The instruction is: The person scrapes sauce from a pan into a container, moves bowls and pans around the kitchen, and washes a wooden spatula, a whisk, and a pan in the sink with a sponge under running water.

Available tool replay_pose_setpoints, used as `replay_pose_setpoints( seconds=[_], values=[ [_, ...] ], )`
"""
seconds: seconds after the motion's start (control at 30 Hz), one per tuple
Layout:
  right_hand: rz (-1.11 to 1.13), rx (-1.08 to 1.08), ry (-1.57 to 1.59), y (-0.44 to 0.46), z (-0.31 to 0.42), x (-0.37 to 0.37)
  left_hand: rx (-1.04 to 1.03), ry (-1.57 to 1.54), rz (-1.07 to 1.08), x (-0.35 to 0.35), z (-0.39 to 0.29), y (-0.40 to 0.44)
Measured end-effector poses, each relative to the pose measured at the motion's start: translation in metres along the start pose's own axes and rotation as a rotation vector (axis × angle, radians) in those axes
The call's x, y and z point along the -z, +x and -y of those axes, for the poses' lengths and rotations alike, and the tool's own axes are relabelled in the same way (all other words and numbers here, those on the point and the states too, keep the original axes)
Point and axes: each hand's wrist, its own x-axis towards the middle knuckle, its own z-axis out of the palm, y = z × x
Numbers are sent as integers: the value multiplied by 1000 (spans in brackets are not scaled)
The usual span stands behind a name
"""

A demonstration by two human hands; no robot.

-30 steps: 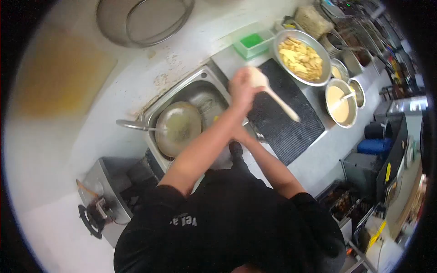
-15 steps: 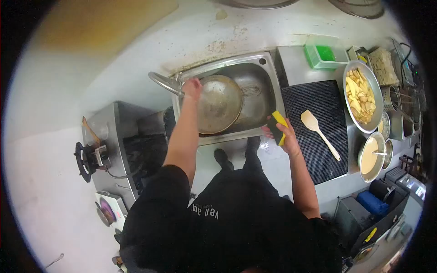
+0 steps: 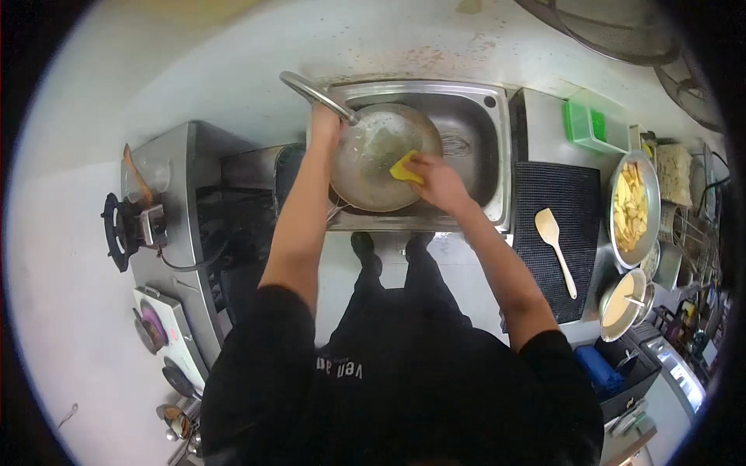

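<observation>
A large round metal pan [image 3: 365,172] with a worn, stained surface lies in the sink [image 3: 486,147]. My right hand [image 3: 437,181] is closed on a yellow sponge [image 3: 406,168], which is over the pan's surface, seemingly against it. My left hand [image 3: 325,124] is at the pan's upper left edge, beside the curved tap spout [image 3: 315,92]. Its fingers are mostly hidden by the spout, so its grip does not show. A wire whisk [image 3: 457,145] lies on the sink floor to the right of the pan.
On the right, a spatula [image 3: 555,245] lies on a black mat [image 3: 536,295]. Past it stand a bowl of sliced pieces [image 3: 653,186], a bowl of pale batter [image 3: 619,303] and a green-and-clear container [image 3: 614,128]. A burner [image 3: 120,231] is at the left.
My right hand has carried the sponge left from beside the sink onto the pan. My left hand has shifted to the pan's edge near the spout. The head view has also shifted.
</observation>
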Motion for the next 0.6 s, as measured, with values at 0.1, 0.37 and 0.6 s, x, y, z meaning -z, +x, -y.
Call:
replay_pose_setpoints(
  seconds=[0.1, 0.37, 0.6],
  values=[
    [339, -150, -459, 12, -18, -52, -206, 1210, 104, 66, -2, -142],
    [22, -278, -127, 31, 11, -148, -57, 1315, 264, 130, 19, -215],
    [121, -400, -668, 28, -130, -12, -90, 1402, 235, 145, 5, -229]
  ],
)
